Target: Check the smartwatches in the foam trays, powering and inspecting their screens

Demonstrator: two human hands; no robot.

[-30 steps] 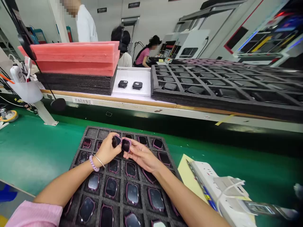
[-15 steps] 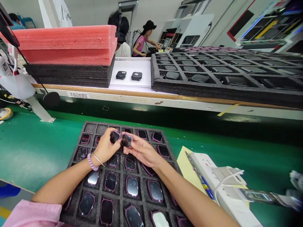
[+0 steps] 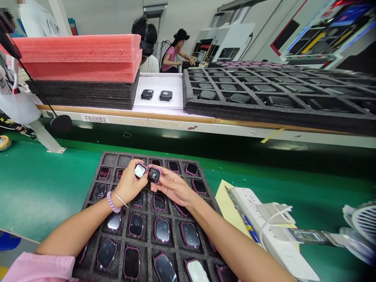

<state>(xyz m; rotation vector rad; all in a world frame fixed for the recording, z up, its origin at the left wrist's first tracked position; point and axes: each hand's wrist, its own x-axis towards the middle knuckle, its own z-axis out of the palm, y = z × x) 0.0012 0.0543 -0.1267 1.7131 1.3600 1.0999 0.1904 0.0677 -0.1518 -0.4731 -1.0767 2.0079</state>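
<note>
My left hand (image 3: 132, 181) grips a purple-framed smartwatch case (image 3: 140, 170) without a strap; its screen is lit white. Right beside it, my right hand (image 3: 172, 185) pinches a second smartwatch case (image 3: 154, 175), whose dark screen shows a lit watch face. Both screens face up toward me, edges nearly touching. Below the hands lies a dark grey foam tray (image 3: 109, 159) with square compartments. Most visible compartments hold purple-framed watches, such as a watch (image 3: 162, 230) near the middle. My hands and forearms hide some of the compartments.
A power strip (image 3: 277, 244) with a white plug and cable lies at right, by yellow paper (image 3: 222, 192) and pens. On the shelf stand pink foam sheets (image 3: 79, 49), two black devices (image 3: 166, 95) and another foam tray (image 3: 188, 102). Two people sit beyond.
Both held watch screens have lit up: the left one white, the right one with a watch face. My hands keep almost the same position; the view has shifted slightly.
</note>
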